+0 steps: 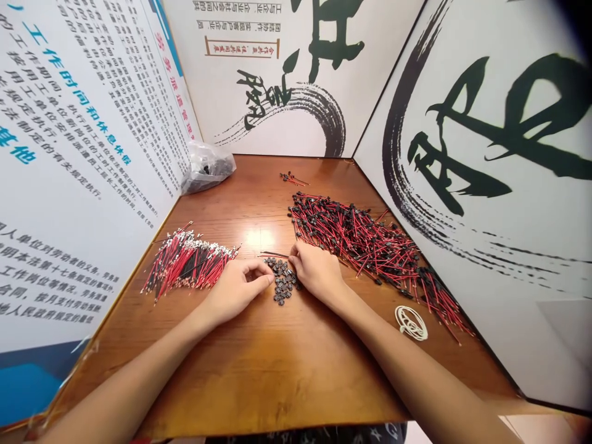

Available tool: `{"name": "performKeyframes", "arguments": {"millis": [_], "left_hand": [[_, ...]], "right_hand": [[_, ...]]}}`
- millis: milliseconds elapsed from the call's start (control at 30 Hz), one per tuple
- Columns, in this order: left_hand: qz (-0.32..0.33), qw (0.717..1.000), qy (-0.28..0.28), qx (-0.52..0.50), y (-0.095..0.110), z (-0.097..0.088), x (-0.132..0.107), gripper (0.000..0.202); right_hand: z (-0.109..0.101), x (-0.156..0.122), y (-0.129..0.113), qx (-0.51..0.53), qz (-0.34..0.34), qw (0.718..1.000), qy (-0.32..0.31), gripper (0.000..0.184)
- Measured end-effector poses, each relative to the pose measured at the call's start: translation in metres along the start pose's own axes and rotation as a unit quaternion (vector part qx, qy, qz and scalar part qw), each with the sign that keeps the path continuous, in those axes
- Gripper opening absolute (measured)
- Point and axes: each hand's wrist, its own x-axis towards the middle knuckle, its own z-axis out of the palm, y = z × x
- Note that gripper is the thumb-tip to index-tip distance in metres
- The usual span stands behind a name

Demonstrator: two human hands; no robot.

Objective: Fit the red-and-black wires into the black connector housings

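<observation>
left hand (235, 290) and right hand (315, 269) rest just apart, flanking a heap of small black connectors (281, 281).

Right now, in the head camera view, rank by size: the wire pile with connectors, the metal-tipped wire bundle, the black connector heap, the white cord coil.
1. Wire pile with connectors
2. Metal-tipped wire bundle
3. Black connector heap and white cord coil: these look alike, so I won't rank them.
</observation>
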Motion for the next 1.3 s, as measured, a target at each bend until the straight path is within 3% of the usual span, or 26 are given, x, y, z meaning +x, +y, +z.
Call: {"name": "performKeyframes", "arguments": {"millis": [200,467,667,867,1167,1300], "left_hand": [[0.003,1.0,0.02,0.01,-0.004,-0.004,0.001,0.019],[0.003,0.999,0.038,0.032,-0.007,-0.008,0.003,0.018],[0.012,0.999,0.037,0.033,-0.009,-0.006,0.003,0.017],[0.019,0.999,0.027,0.04,-0.008,-0.006,0.003,0.016],[0.002,0.999,0.03,0.032,-0.008,-0.008,0.003,0.017],[-0.001,0.998,0.063,-0.023,-0.011,-0.008,0.005,0.019]], "right_hand": [[-0.002,0.001,0.0,-0.023,-0.009,1.0,-0.02,0.015],[0.002,-0.003,0.008,0.02,-0.016,1.0,0.014,0.012],[-0.006,0.0,0.006,-0.034,0.002,0.998,-0.043,0.017],[-0.01,-0.001,0.005,-0.056,-0.005,0.997,-0.051,0.021],[-0.005,-0.004,0.01,-0.021,0.001,0.999,-0.037,0.021],[-0.01,-0.007,0.021,0.025,-0.02,0.999,-0.041,0.015]]}}
